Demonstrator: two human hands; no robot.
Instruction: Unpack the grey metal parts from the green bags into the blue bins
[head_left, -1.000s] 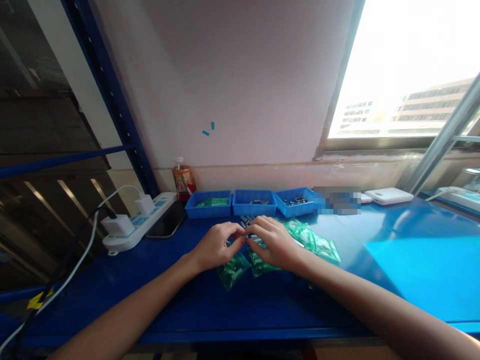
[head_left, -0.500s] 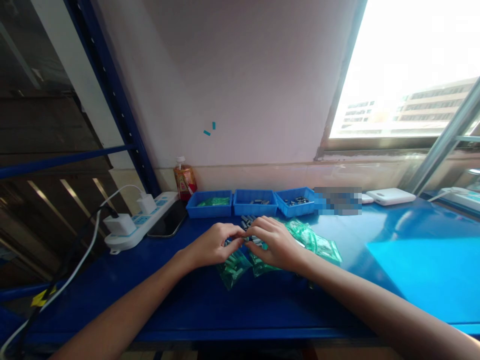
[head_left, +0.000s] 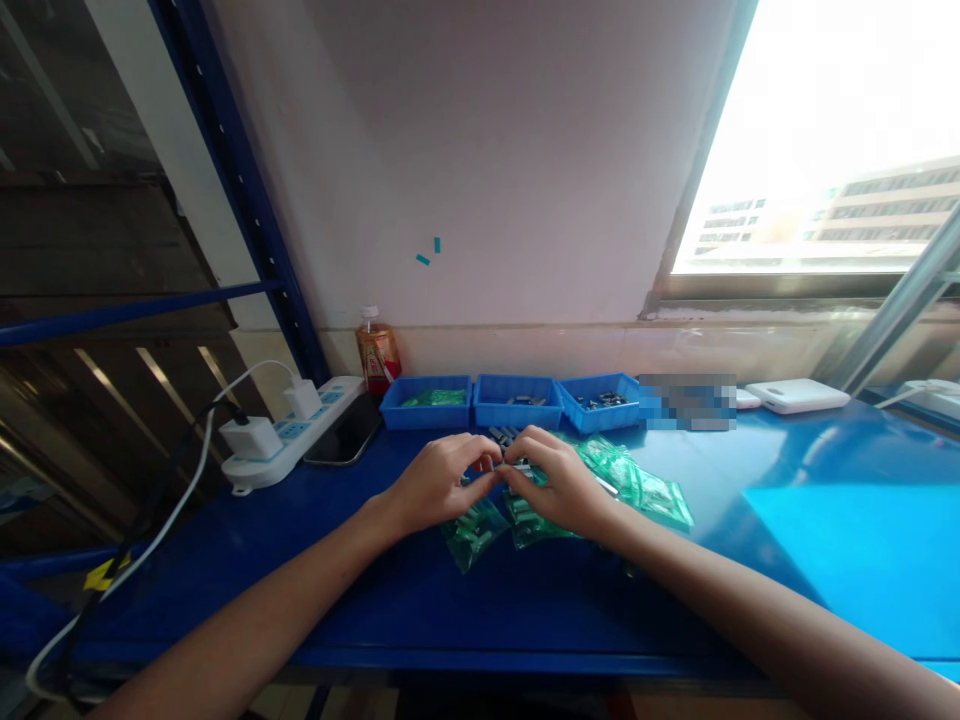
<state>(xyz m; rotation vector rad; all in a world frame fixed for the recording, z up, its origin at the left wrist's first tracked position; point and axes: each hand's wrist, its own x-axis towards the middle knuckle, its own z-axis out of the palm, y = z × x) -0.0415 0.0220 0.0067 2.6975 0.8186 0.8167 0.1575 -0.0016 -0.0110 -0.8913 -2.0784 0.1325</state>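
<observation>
My left hand (head_left: 441, 482) and my right hand (head_left: 561, 484) meet above the blue table, thumbs and fingertips pinched together. Whatever they hold between them is too small and too covered to name. Just beyond the fingertips lie several short grey metal-looking pieces (head_left: 500, 435). Under my left hand is a green clear plastic bag (head_left: 472, 545) with small pieces inside. A second green bag (head_left: 529, 528) sits partly beneath my right hand. More green bags (head_left: 637, 482) lie to the right of that hand, behind the forearm.
Along the wall stand three blue bins: the left bin (head_left: 426, 417) holds green bags, the middle bin (head_left: 517, 415) a few pieces, the right bin (head_left: 609, 417) small metal parts. A bottle (head_left: 378, 355), phone (head_left: 345, 435) and power strip (head_left: 281, 440) are left; a white box (head_left: 799, 396) is right.
The view has shifted slightly, so everything sits a little further right. Both hands stay together at the same spot, with the fingers slightly rearranged around their pinch.
</observation>
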